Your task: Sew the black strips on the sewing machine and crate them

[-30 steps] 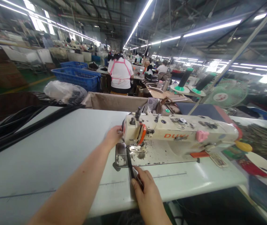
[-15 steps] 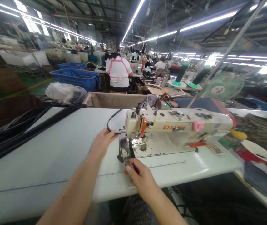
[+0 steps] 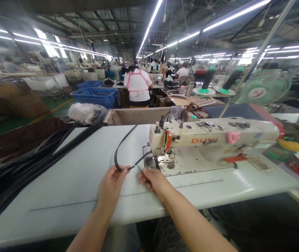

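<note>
My left hand (image 3: 113, 181) is closed in a pinch on a narrow black strap (image 3: 116, 153), left of the sewing machine (image 3: 212, 140). The strap curves up from my fingers to the far table edge, and its other stretch runs right toward the machine's needle area. In my right hand (image 3: 153, 180) are small thread snips (image 3: 139, 168), their metal tip pointing at the strap beside my left fingertips. Most of the snips is hidden by my fingers. Whether the blades touch the strap, I cannot tell.
A pile of long black straps (image 3: 34, 164) covers the table's left side. Behind the table stand a beige bin (image 3: 139, 115) and a blue crate (image 3: 97, 96). Thread cones (image 3: 208, 80) and a green fan (image 3: 267, 87) are beyond the machine. A person (image 3: 138, 85) sits ahead, facing away.
Both hands have come away from the machine's needle area. My left hand is nearer with the strap, and my right hand has brought the snips up toward it. The view has shifted left.
</note>
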Demonstrator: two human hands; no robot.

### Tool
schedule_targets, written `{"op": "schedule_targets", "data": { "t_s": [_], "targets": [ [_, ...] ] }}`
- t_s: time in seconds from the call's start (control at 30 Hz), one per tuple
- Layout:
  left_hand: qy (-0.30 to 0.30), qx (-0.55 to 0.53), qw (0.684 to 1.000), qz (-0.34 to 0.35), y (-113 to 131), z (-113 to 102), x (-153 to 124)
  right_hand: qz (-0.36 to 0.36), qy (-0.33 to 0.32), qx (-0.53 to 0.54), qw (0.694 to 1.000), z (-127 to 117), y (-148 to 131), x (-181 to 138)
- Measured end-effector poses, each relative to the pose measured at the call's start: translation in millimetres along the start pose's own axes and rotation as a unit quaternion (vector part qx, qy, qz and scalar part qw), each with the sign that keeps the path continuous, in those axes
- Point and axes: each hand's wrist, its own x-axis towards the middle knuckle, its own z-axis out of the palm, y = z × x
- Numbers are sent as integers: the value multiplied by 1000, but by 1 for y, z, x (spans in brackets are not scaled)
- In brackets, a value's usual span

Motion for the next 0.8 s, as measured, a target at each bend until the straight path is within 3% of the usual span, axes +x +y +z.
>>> {"op": "schedule_targets", "data": {
  "t_s": [0.13,0.27,0.37,0.43,0.5,0.6,0.63,0.7,0.8],
  "targets": [
    [-6,1,1000,0,-4,-10,-12,2,-46,-17,999,8,-4,6],
    [4,-14,1000,-10,-7,-17,-20,-22,-48,-69,996,13,-7,4],
    [-9,-22,999,-32,-6,-25,-20,-64,-8,-128,990,11,-9,-8],
    [-31,-11,998,-53,-3,-36,-17,-111,50,-212,970,5,-9,-21],
    [-50,12,996,-70,-1,-51,-12,-173,134,-384,897,-4,-6,-35],
    [-80,87,988,-105,-4,-81,0,-190,232,-633,714,-20,2,-54],
    [-83,122,982,-117,-6,-93,5,-167,239,-672,681,-24,6,-59],
    [-74,193,970,-131,-13,-118,15,-116,217,-717,652,-32,12,-65],
    [-15,274,956,-103,-16,-159,30,-85,168,-750,634,-39,20,-68]
  ]
}}
